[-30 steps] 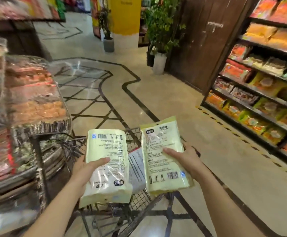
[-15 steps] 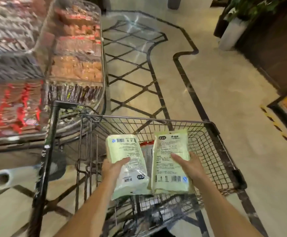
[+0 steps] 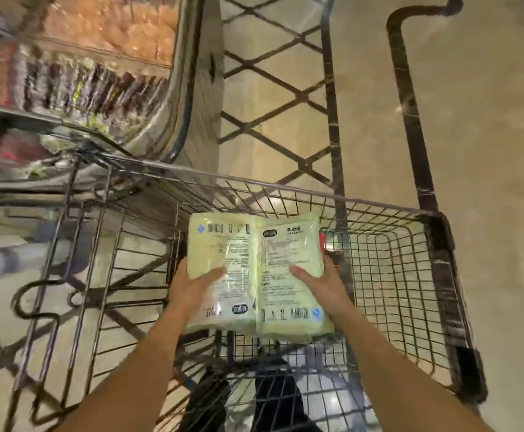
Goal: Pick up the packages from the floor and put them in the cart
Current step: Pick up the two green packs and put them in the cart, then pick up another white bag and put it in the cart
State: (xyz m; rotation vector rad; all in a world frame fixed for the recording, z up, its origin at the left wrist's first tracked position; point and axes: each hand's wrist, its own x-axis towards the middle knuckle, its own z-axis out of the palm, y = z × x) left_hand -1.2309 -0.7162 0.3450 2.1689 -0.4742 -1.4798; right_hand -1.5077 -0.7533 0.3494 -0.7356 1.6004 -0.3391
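Observation:
I hold two pale green packages side by side inside the wire basket of the shopping cart (image 3: 438,244). My left hand (image 3: 192,286) grips the left package (image 3: 223,244), thumb lying across its printed face. My right hand (image 3: 324,285) grips the right package (image 3: 288,244) the same way. Both packs show barcodes and small print. Something red peeks out behind the right package's edge; what lies beneath the two packs is hidden.
A curved glass display counter (image 3: 98,73) full of snacks stands close at the cart's upper left. The cart's folding wire seat section (image 3: 104,260) is on the left. Beige tiled floor (image 3: 488,120) with dark inlay lines spreads to the right.
The view has tilted down and closer to the cart. Both hands have lowered the packages deeper into the basket and brought them together, edges touching.

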